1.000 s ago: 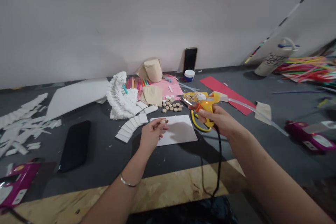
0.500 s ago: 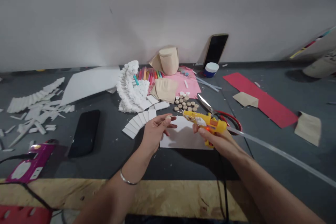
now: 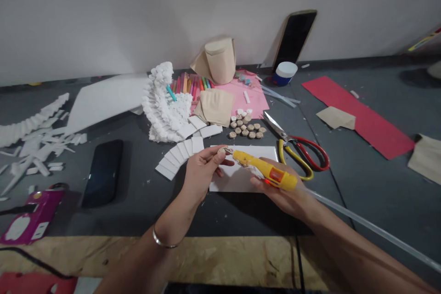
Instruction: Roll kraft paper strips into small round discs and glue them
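Observation:
Between the thumb and fingers of my left hand is a small round beige piece, partly hidden by the fingertips. My right hand is wrapped around a yellow hot glue gun, its nozzle pointing left at the piece, touching it or very close. A long clear glue stick runs out of the gun's back. Under both hands lies a white sheet. Behind them sits a cluster of similar round beige pieces. White rectangular strips are fanned out beside my left hand.
Red-and-yellow-handled scissors lie right of the sheet. A white bumpy model, a beige roll and a blue-and-white jar stand toward the wall. A black phone and white scraps are on the left.
The glue gun has tilted and moved left, bringing its nozzle to the small piece in my left hand. The camera view has shifted slightly, and more of the scissors shows.

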A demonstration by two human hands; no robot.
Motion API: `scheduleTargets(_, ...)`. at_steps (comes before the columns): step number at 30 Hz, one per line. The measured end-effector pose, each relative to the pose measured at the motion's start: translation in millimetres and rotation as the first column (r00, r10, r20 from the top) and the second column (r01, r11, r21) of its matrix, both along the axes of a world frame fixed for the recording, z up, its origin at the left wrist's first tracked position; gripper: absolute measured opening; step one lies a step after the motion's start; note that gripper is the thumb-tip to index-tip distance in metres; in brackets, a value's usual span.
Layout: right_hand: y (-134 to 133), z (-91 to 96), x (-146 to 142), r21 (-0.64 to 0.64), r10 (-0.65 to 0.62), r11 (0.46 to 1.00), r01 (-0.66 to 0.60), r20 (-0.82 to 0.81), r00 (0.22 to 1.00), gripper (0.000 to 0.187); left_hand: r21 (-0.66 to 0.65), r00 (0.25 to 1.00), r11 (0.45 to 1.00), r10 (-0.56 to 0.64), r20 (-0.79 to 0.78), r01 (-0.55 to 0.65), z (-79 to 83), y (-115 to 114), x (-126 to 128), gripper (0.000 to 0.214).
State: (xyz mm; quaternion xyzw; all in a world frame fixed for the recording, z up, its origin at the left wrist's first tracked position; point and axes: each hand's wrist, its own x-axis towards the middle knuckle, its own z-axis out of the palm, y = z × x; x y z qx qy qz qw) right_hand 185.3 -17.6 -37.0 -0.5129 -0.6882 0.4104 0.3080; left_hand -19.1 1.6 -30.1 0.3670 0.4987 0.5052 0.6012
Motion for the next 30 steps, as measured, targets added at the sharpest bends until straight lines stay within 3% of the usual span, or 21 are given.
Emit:
scheduleTargets(7,2.6,14.3,0.5,0.078,0.084,0.993,-0.089,0.066,0.994,0.018,-0.004,0.999,1.000,-0.017,-0.036,0.017,-0.4,-0.4,-0.4,0.030)
scheduleTargets(14,6.5,28.8,-3.4,0.037,0.093,0.994,-0.100,0.156,0.983,0.030,-0.015,0.998,1.000,-0.015,-0.064,0.014,-0.3,-0.1,-0.1,0.034)
scheduleTargets(23,6.7,26.5,-3.1,-0.004,0.083,0.997,-0.083,0.169,0.982,0.029,-0.008,0.999,1.000,0.003,-0.036,-0.004,0.8,-0.1,-0.3,0.029)
scheduleTargets(30,5.8,24.2,-2.3,0.039,0.095,0.994,-0.103,0.175,0.980,0.033,-0.024,0.999,1.000,0.013,-0.041,-0.014,1.9,0.5,0.9,0.029)
